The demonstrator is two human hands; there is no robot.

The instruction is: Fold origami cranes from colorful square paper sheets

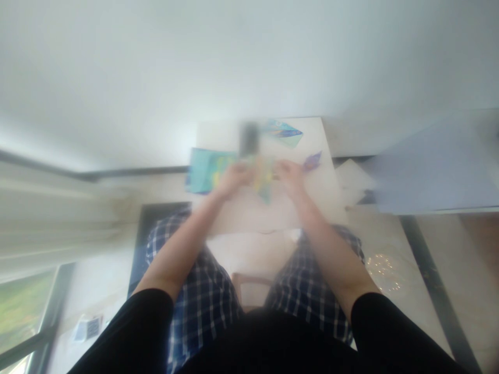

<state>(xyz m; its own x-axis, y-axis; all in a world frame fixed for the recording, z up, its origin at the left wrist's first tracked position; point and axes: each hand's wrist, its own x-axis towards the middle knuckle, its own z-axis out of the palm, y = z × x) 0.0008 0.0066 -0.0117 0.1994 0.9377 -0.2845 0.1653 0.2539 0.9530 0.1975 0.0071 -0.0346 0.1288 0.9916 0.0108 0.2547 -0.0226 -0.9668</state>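
The whole picture is smeared by motion. My left hand (233, 179) and my right hand (290, 175) meet over a small pale table (249, 215), both closed on a yellow-green patterned sheet of paper (264, 179) held between them. A stack of light blue patterned paper (205, 170) lies just left of my left hand. A dark upright object (249, 139), too blurred to name, stands behind the hands.
A folded blue-green paper shape (286, 132) and a small purple one (313, 161) lie at the table's far right. A large pale lavender surface (436, 171) sits to the right. A window with a curtain (47, 223) is on the left.
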